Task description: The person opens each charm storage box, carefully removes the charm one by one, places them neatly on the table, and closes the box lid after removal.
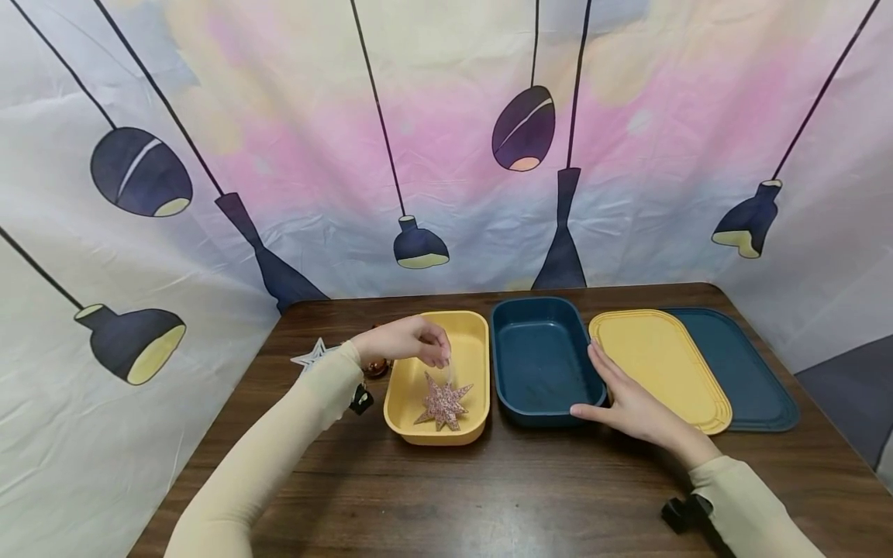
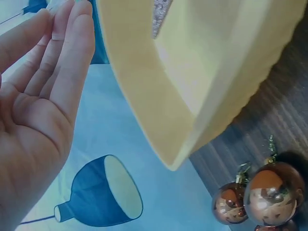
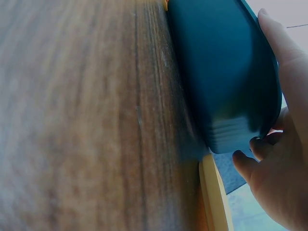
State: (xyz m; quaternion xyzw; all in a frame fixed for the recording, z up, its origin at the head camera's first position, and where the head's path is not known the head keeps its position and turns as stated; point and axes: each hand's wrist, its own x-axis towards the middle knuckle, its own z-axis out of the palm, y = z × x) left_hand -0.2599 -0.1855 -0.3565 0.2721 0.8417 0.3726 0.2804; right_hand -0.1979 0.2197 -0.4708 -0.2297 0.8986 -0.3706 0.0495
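Observation:
My left hand [image 1: 410,339] pinches the hanging loop of a pink glitter star ornament [image 1: 444,404] between thumb and fingertips. The star hangs over the yellow container [image 1: 394,407] and overlaps its inside in the head view. One glittery tip of it shows at the top of the left wrist view. With fingers extended and thumb spread, my right hand [image 1: 631,407] rests at the right side and near corner of the dark teal container [image 1: 540,415]. In the right wrist view, the thumb lies along that container's rim [image 3: 248,9].
Left of the yellow container lie a silver star ornament [image 1: 314,355] and copper-coloured balls [image 2: 273,192], partly hidden behind the left hand in the head view. To the right, a yellow lid [image 1: 656,364] overlaps a teal lid [image 1: 749,380] on the wooden table [image 1: 432,504].

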